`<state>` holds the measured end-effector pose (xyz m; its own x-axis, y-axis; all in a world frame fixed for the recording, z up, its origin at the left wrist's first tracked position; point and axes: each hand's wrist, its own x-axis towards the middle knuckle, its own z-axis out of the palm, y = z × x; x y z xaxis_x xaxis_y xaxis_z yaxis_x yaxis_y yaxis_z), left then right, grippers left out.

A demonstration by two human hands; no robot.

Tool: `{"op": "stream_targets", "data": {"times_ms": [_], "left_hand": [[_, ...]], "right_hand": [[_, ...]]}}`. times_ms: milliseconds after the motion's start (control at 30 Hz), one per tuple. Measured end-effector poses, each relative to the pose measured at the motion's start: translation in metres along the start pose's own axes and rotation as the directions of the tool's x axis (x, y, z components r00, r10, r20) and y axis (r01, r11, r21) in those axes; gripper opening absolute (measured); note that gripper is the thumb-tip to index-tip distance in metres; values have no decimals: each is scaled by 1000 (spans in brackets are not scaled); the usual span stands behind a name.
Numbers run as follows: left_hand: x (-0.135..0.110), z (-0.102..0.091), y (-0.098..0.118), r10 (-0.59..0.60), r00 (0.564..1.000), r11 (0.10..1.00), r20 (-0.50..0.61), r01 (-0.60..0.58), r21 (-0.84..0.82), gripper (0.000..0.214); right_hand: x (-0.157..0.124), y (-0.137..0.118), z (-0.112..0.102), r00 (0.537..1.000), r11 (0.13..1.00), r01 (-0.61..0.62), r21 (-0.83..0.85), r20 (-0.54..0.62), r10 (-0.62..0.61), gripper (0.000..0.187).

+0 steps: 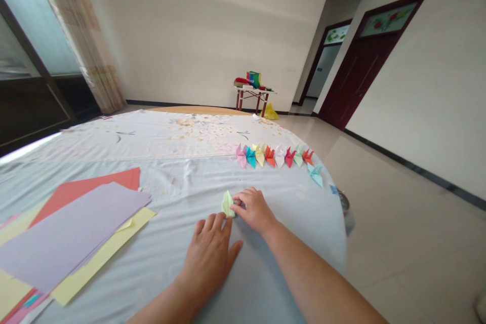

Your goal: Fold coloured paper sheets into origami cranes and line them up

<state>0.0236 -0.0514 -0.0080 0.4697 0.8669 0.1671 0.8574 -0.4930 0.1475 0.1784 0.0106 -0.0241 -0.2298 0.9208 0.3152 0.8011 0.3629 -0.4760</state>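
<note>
A small piece of light green folded paper [227,203], pointed at the top, lies on the cloth-covered table [174,243]. My left hand [210,248] rests palm down below it, fingers stretched out, the fingertips at the paper's lower edge and the thumb apart. At the right edge of the paper, my right hand [255,211] has its thumb and index finger pinched on it. Farther back on the right stands a row of several folded paper cranes [269,156] in pink, blue, yellow, orange, red and other colours. A light blue crane [315,174] sits nearer the table's right edge.
Loose sheets of coloured paper, purple [87,228] on top, lie at the left. The round table's edge curves down on the right, with tiled floor [402,233] beyond. By the far wall is a small side table [252,92] bearing a colourful bag [253,79].
</note>
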Motion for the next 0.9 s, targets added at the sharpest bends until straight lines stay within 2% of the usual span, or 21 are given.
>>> {"op": "stream_targets", "data": {"times_ms": [133, 233, 333, 467, 567, 667, 733, 833, 900], "left_hand": [[2, -1, 1, 5, 1000, 1000, -6, -5, 8, 40], [2, -2, 2, 4, 1000, 1000, -11, -4, -3, 39], [2, -4, 0, 4, 1000, 999, -16, -5, -33, 37], [7, -4, -8, 5, 999, 992, -41, -10, -124, 30], [13, 0, -19, -24, 998, 972, -64, 8, -233, 25], [20, 6, -29, -115, 991, 923, -70, 80, -376, 19], [23, 11, -33, -197, 979, 855, -56, 143, -499, 15], [25, 17, -37, -274, 960, 753, -52, 181, -632, 27], [25, 19, -38, -276, 956, 761, -98, 155, -630, 38]], "right_hand": [[0, -1, 1, 999, 999, 25, 31, -34, -23, 16], [1, 1, 3, 997, 988, 47, 150, -70, -37, 12], [1, 3, 6, 997, 963, 11, 268, -74, 10, 7], [-2, 5, 6, 996, 931, -90, 354, 35, 83, 9], [-5, 5, 3, 991, 915, -108, 388, 118, 67, 10], [-7, 3, 0, 993, 922, -64, 382, 117, 21, 16], [-7, 1, -2, 995, 934, -15, 357, 99, -21, 17], [-8, -1, -4, 992, 939, 77, 335, 72, -107, 10], [-9, -2, -5, 981, 934, 156, 323, 59, -184, 11]]}}
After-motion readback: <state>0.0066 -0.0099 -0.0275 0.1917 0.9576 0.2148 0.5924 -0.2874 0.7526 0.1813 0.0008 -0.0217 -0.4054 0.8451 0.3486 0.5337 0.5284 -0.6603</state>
